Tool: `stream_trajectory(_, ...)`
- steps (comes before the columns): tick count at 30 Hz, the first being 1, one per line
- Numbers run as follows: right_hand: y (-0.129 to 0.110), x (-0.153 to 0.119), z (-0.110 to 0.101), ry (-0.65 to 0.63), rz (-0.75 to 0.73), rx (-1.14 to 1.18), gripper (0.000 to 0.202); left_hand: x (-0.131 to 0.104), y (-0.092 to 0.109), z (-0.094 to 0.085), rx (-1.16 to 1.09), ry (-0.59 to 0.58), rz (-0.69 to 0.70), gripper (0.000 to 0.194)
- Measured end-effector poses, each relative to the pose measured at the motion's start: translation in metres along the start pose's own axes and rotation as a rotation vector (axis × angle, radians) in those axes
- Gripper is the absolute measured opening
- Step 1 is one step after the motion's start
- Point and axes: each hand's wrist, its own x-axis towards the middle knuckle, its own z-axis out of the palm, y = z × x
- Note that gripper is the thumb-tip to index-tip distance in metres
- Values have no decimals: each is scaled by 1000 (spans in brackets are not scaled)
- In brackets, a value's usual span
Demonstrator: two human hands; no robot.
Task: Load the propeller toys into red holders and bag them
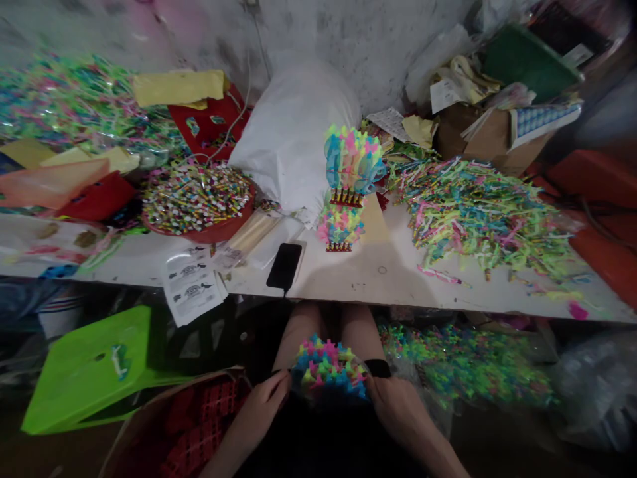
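The long white bench [393,282] spans my view, set against a stained grey wall [378,40]. One plump white sack [303,126] rests at its back. To the right spreads a heap of colourful strips and sticks [478,206], too tangled to count. A lime-green stool [99,358] stands below the bench on the left, and one red basin [213,232] above it brims with beaded sticks [199,196].

Low in front of me, over the lap, is the star-topped bundle [331,368], its long axis running crosswise from hand to hand, its pink, yellow, green and blue star ends facing up. My left hand [269,395] has a narrow grip on one side; my right hand [393,398] holds the other (its fingertips are partly hidden).

Two similar bundles [353,166] sit mid-bench, one beyond the other, star ends toward the wall, dark red strips at their near edges. One black phone [284,265] lies near the front edge, cable attached.
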Motion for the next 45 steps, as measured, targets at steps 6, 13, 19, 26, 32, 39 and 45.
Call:
stream_trajectory(6, 0, 5, -4, 52, 70, 266, 55, 5, 14, -9, 16, 133, -8, 47)
stream_trajectory(13, 3, 5, -5, 221, 43, 388, 74, 3, 42, -18, 54, 245, 139, 41)
stream_trajectory(19, 9, 2, -21, 398, 57, 471, 73, -2, 66, -30, 14, 234, 234, 39)
stream_trajectory(26, 19, -1, -35, 515, 77, 671, 62, -6, 85, -37, -122, 281, 289, 37)
stream_trajectory(32, 26, -3, -43, 566, 110, 649, 61, -8, 98, -34, -198, 203, 392, 40)
stream_trajectory(39, 37, -10, -46, 801, 115, 336, 43, -2, 109, -21, -209, 164, 457, 38)
stream_trajectory(45, 22, -14, -56, 757, -402, 161, 99, -13, 139, -8, 29, 100, 510, 38)
